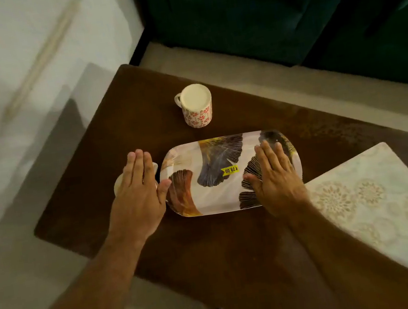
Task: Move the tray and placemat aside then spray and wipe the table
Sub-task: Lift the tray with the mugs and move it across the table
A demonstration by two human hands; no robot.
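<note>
An oblong white tray [216, 171] with dark leaf prints and a yellow price sticker lies in the middle of the dark brown table [213, 254]. My left hand [138, 191] hovers at the tray's left end, fingers straight, thumb touching the rim. Over the tray's right end my right hand [274, 178] lies flat with fingers straight. A pale patterned placemat [387, 205] lies at the table's right, reaching over the edge.
An upturned mug [196, 106] with a red flower pattern stands behind the tray. A second pale cup [119, 185] is mostly hidden under my left hand. A dark green sofa [281, 8] stands beyond the table. Pale floor surrounds it.
</note>
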